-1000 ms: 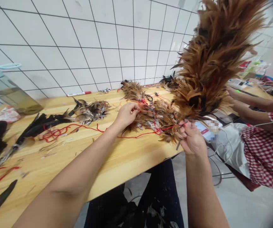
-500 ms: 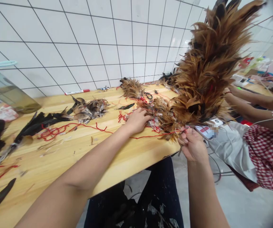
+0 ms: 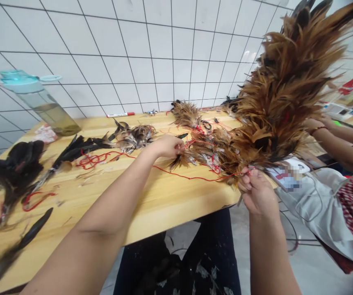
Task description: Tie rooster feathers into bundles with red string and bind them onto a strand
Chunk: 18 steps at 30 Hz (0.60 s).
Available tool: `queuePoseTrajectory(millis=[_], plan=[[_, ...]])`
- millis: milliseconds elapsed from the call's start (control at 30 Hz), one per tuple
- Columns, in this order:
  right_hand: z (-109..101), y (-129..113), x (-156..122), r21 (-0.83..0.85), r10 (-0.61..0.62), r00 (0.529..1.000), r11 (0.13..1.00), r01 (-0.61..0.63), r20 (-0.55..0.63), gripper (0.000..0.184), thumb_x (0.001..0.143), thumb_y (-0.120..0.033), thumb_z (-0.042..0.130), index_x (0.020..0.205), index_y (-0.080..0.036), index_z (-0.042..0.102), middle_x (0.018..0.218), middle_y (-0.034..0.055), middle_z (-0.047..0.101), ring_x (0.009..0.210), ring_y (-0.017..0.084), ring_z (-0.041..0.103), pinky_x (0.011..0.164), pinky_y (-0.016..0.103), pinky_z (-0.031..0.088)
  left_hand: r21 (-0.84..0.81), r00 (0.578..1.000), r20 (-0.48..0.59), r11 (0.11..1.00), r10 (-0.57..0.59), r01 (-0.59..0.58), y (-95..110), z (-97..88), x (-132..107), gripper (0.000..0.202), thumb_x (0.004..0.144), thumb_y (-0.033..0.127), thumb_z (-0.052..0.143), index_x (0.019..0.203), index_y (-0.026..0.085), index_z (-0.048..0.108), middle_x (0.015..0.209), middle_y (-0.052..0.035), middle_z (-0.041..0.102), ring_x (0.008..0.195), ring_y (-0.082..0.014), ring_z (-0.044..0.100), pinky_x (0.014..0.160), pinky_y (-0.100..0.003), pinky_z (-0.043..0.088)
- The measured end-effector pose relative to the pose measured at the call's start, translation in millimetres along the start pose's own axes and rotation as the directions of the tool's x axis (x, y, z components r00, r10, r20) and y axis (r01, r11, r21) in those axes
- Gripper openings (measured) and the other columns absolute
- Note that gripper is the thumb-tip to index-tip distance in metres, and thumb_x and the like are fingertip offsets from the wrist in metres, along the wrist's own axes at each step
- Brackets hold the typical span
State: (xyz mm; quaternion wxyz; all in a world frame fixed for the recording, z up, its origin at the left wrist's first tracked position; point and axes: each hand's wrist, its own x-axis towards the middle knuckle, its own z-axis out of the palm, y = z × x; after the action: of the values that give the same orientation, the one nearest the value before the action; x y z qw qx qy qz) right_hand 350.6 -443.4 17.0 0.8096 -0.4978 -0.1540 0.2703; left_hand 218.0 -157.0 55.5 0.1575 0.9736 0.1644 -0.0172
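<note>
A tall feather duster (image 3: 282, 94) of brown and black feathers leans up to the right. My right hand (image 3: 258, 188) is closed around its lower end, where a thin stick end (image 3: 240, 200) shows below the fingers. Red string (image 3: 189, 178) runs from that hand leftward over the table into a loose tangle. My left hand (image 3: 170, 146) is closed in a pinch on a small bunch of feathers (image 3: 178, 161), just left of a heap of brown feathers (image 3: 211, 143). Its fingertips are partly hidden.
Black feathers (image 3: 19, 164) and a grey-brown feather bundle (image 3: 136, 137) lie on the wooden table (image 3: 151, 205). A water bottle (image 3: 50, 108) and a marker (image 3: 121, 114) are near the tiled wall. Another person's arms (image 3: 339, 139) and a phone (image 3: 287, 175) are at right.
My left hand has drawn back from the feather heap, its fingers now pinched on a small bunch. My right hand keeps its grip on the duster. The view has shifted left.
</note>
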Motion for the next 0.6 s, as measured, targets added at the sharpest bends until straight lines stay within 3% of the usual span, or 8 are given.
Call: queuePoseTrajectory(millis=[167, 267, 333, 400, 467, 533, 600], plan=[[9.1, 1.8, -2.5, -0.007, 0.009, 1.0, 1.0, -0.009, 0.022, 0.039, 0.059, -0.044, 0.088, 0.072, -0.016, 0.064, 0.052, -0.0057, 0.044, 0.043, 0.002, 0.026, 0.039, 0.014, 0.021, 0.114, 0.998, 0.004, 0.991, 0.068, -0.068, 0.5, 23.3, 11.5, 0.036, 0.068, 0.008, 0.053, 0.096, 0.021, 0.073, 0.095, -0.0053, 0.068, 0.081, -0.0172, 0.059, 0.069, -0.024, 0.041], [13.2, 4.7, -3.4, -0.003, 0.027, 0.999, 1.0, -0.027, 0.026, 0.041, 0.058, -0.045, 0.089, 0.072, -0.016, 0.063, 0.052, -0.0059, 0.044, 0.043, 0.001, 0.027, 0.039, 0.014, 0.021, 0.058, 0.994, -0.099, 0.997, 0.047, -0.041, -8.0, 23.1, 16.6, 0.025, 0.074, 0.018, 0.057, 0.094, 0.017, 0.073, 0.097, -0.008, 0.066, 0.087, -0.0196, 0.059, 0.075, -0.026, 0.044], [17.9, 8.3, -2.3, -0.007, 0.032, 0.999, 0.999, -0.032, 0.033, 0.042, 0.059, -0.046, 0.088, 0.072, -0.016, 0.063, 0.053, -0.006, 0.044, 0.043, 0.001, 0.026, 0.039, 0.014, 0.02, -0.053, 0.974, -0.226, 0.999, -0.015, 0.003, -15.6, 16.5, 17.1, 0.023, 0.077, 0.025, 0.059, 0.093, 0.016, 0.072, 0.094, -0.0075, 0.067, 0.086, -0.0203, 0.06, 0.077, -0.028, 0.045], [25.0, 13.3, 0.2, -0.018, 0.034, 0.998, 0.999, -0.033, 0.058, 0.041, 0.062, -0.048, 0.086, 0.073, -0.016, 0.062, 0.053, -0.006, 0.043, 0.043, 0.001, 0.025, 0.039, 0.014, 0.019, -0.184, 0.919, -0.371, 0.981, -0.134, 0.068, -23.4, 7.7, 14.7, 0.023, 0.079, 0.03, 0.058, 0.092, 0.015, 0.07, 0.086, -0.006, 0.066, 0.081, -0.0201, 0.059, 0.076, -0.03, 0.045], [33.8, 19.5, 3.7, -0.022, 0.037, 0.995, 0.999, -0.036, 0.087, 0.041, 0.065, -0.049, 0.084, 0.074, -0.016, 0.062, 0.052, -0.0062, 0.042, 0.043, 0.002, 0.024, 0.039, 0.015, 0.018, -0.312, 0.831, -0.474, 0.938, -0.292, 0.151, -30.5, -0.9, 9.6, 0.023, 0.081, 0.032, 0.057, 0.092, 0.015, 0.068, 0.08, -0.005, 0.065, 0.074, -0.02, 0.058, 0.073, -0.031, 0.044], [43.2, 26.2, 7.3, -0.015, 0.04, 0.993, 0.999, -0.038, 0.111, 0.04, 0.066, -0.048, 0.083, 0.074, -0.016, 0.062, 0.052, -0.0063, 0.042, 0.042, 0.002, 0.022, 0.038, 0.016, 0.017, -0.403, 0.748, -0.515, 0.889, -0.417, 0.218, -36.6, -7.8, 3.2, 0.025, 0.08, 0.032, 0.058, 0.096, 0.016, 0.067, 0.078, -0.0047, 0.064, 0.072, -0.0205, 0.057, 0.073, -0.032, 0.044], [51.8, 32.5, 10.2, -0.008, 0.041, 0.991, 0.999, -0.04, 0.128, 0.038, 0.067, -0.047, 0.083, 0.073, -0.015, 0.062, 0.052, -0.0063, 0.042, 0.042, 0.002, 0.021, 0.038, 0.016, 0.016, -0.443, 0.707, -0.533, 0.865, -0.466, 0.236, -41.8, -12.6, -2.8, 0.031, 0.078, 0.028, 0.06, 0.106, 0.016, 0.065, 0.079, -0.0046, 0.065, 0.075, -0.0214, 0.058, 0.076, -0.033, 0.044]])
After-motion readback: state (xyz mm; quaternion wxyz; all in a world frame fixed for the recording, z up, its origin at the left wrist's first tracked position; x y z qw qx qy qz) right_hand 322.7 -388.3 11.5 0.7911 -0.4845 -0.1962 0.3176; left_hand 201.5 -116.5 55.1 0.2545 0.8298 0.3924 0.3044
